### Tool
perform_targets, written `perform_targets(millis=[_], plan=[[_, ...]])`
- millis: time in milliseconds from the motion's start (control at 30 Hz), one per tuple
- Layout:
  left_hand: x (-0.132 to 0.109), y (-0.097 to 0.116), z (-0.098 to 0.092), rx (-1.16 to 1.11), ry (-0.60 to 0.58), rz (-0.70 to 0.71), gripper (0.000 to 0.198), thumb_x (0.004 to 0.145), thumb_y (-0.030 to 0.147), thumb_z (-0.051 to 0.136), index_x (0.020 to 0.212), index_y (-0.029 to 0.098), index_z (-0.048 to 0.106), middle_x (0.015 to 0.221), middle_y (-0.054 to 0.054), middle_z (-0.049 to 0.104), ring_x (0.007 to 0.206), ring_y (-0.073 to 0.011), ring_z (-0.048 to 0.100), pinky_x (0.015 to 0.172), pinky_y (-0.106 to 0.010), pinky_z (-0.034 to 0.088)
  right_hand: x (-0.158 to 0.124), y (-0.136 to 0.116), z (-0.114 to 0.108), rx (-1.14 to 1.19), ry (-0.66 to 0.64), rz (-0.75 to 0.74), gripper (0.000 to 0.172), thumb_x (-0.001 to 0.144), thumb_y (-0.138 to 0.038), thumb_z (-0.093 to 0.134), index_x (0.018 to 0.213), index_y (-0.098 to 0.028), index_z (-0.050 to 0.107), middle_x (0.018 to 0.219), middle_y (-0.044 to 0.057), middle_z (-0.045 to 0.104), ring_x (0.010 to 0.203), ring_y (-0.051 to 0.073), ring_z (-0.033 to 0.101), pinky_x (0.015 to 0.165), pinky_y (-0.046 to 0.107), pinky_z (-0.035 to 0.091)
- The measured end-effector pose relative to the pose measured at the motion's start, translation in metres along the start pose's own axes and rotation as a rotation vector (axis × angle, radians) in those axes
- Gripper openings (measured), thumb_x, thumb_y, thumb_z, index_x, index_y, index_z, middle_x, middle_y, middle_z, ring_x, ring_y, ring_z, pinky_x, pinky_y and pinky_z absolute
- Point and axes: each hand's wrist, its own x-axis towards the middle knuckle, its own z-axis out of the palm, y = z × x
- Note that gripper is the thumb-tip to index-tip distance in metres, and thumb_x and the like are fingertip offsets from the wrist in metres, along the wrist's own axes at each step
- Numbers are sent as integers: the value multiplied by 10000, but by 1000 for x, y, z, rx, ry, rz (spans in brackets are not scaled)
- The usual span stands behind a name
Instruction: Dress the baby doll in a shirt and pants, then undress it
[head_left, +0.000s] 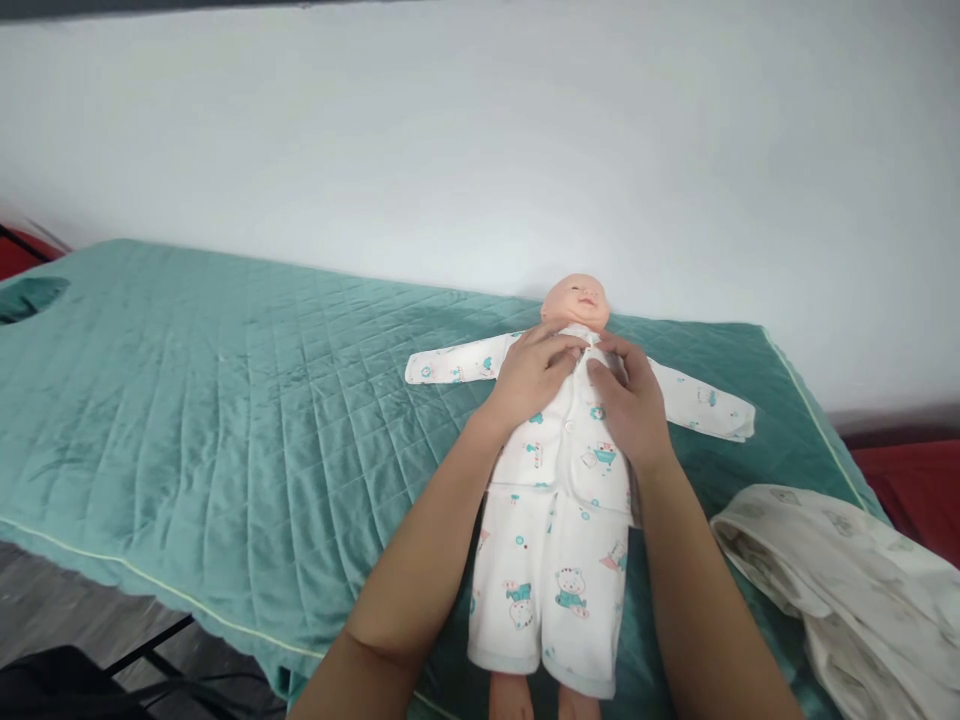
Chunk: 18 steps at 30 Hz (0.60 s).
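Note:
A baby doll [576,301] lies face up on the green quilted cover, its head towards the wall. It wears a white printed top [568,450] and white printed trousers [547,590]; both sleeves stretch out sideways. My left hand [533,372] rests on the chest left of the front opening, fingers bent at the collar. From the right, my right hand [631,395] pinches the top's edge just below the doll's chin. The fingertips of both hands nearly meet there. One button shows lower on the front.
A crumpled white patterned cloth [847,590] lies on the right side of the green-covered bed [225,430]. A white wall [450,150] stands behind. Red items show at both far sides, and dark metal legs [150,645] at lower left.

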Motion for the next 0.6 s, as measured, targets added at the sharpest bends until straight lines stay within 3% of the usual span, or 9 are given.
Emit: perform_targets(millis=[233,300,467,600], plan=[[-8,0,-4,-178,-27,11,195,949,284,548,936,229,735,1415,-33,598,1368,-204,505,1214,-396,334,-11,-2,-2,25,7,-109,132,851,-336,670,936,-245,628,1397,45,585,1296,253,536,1104,466,424],[-11,-2,-4,-219,-32,27,203,953,306,549,945,227,736,1420,-38,595,1365,-203,506,1216,-400,329,-21,0,-4,-9,2,-149,117,871,-321,653,964,-250,661,1386,43,601,1317,249,528,1124,477,408],[-15,-8,-5,-267,-54,57,215,960,313,541,1001,228,735,1449,-42,570,1385,-200,482,1220,-398,321,-43,5,-10,-103,-1,-207,263,909,-321,632,1158,-285,707,1461,42,555,1373,242,491,1172,499,371],[-17,-14,-7,-280,-76,72,224,965,333,543,1048,246,732,1479,-41,543,1404,-204,462,1217,-409,332,-48,2,-11,-167,-2,-248,256,931,-328,606,1150,-300,737,1447,39,570,1362,253,503,1154,520,396]])
